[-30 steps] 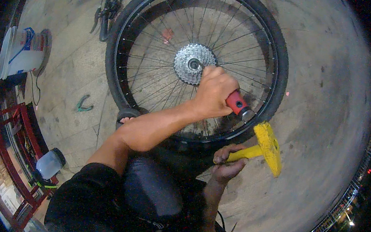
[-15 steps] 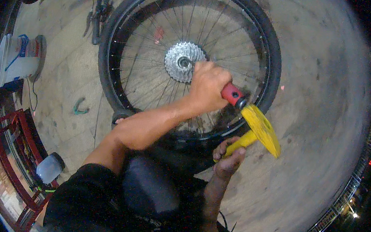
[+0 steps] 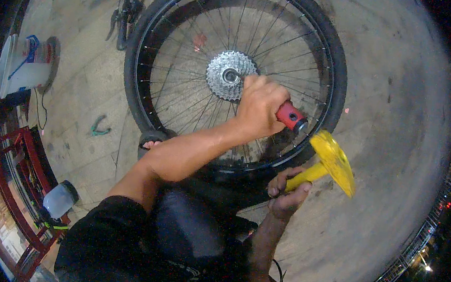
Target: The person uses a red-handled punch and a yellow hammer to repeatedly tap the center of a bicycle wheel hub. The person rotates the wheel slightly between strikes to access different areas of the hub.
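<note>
While the black spoked bicycle wheel [image 3: 153, 45] lies flat on the concrete floor, the left hand [image 3: 259, 107] grips a red-handled tool [image 3: 291, 117] set at its silver toothed cassette [image 3: 229, 75]. Just below the wheel's rim, the right hand [image 3: 286, 193] clasps a yellow plastic mallet [image 3: 332, 162].

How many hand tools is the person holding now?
2. A red-handled tool in the left hand, at the wheel's cassette; a yellow mallet in the right hand, lower right.
</note>
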